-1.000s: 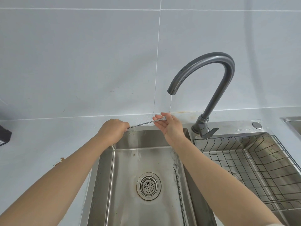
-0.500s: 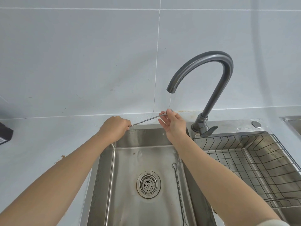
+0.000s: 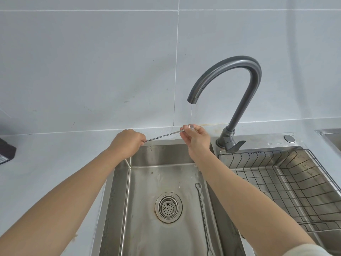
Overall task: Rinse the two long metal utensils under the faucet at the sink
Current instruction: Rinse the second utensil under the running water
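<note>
A long twisted metal utensil (image 3: 163,136) stretches level between my two hands above the back of the sink (image 3: 166,159). My left hand (image 3: 126,143) is closed around its left end. My right hand (image 3: 196,138) pinches its right end, where a thin stream of water from the grey gooseneck faucet (image 3: 239,85) lands. A second twisted utensil (image 3: 203,209) with a looped top lies on the sink floor along the right wall, right of the drain (image 3: 168,207).
A wire dish rack (image 3: 287,174) fills the basin on the right. The faucet lever (image 3: 234,145) sits at the faucet base. A dark box (image 3: 6,152) rests on the counter at far left. Another steel basin edge (image 3: 330,133) shows at far right.
Both hands holding the utensil have lifted slightly and the right end now sits under the stream. The second utensil in the sink has not moved.
</note>
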A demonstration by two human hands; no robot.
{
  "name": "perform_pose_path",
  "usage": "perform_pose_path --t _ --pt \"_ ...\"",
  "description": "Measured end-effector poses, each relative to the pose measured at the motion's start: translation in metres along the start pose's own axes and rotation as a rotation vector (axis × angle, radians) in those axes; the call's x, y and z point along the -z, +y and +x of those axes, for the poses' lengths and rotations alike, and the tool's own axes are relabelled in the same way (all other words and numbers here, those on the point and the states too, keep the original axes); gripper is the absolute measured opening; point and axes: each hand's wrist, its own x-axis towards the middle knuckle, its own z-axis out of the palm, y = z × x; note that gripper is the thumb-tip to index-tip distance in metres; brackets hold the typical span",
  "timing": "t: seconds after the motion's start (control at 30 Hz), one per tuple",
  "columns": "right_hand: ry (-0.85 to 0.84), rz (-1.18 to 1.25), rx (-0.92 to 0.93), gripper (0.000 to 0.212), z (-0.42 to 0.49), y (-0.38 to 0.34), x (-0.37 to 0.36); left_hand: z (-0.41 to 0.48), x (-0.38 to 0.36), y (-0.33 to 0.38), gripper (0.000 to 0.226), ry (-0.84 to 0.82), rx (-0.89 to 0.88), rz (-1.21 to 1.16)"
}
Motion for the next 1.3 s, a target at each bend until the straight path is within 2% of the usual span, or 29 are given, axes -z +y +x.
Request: perform_pose_path --t 0.17,0.27,0.37,0.63,0.8,1.0,1.13,1.2,1.3 --pt "0.066 -0.081 -0.058 0.029 0.002 0.001 -0.002 -0.001 0.003 -0.001 0.022 0.011 0.003 0.049" --pt "0.053 -0.030 -0.162 0.035 0.006 -0.001 -0.002 0.000 0.004 0.000 0.021 0.057 0.009 0.097" --pt "0.011 0.032 -0.220 0.025 0.006 -0.004 -0.002 0.000 0.005 0.002 0.022 0.095 0.006 0.129" --pt "-0.080 -0.051 -0.168 0.018 0.013 -0.003 0.003 0.004 0.008 0.007 0.020 0.140 0.000 0.124" --pt "-0.086 0.031 -0.189 0.014 0.019 0.001 0.007 0.004 0.008 0.015 0.020 0.138 0.001 0.150" --pt "-0.033 0.142 -0.250 0.038 0.017 -0.005 0.007 0.004 0.010 0.018 0.020 0.147 0.018 0.168" --pt "-0.160 0.209 -0.290 0.026 0.016 -0.008 0.008 0.003 0.011 0.020 0.018 0.151 0.020 0.178" --pt "-0.172 0.185 -0.265 0.015 0.017 -0.009 0.009 0.004 0.010 0.020 0.019 0.150 0.013 0.177" --pt "-0.180 0.171 -0.214 0.015 0.016 -0.008 0.010 0.004 0.009 0.020 0.020 0.153 -0.012 0.173"
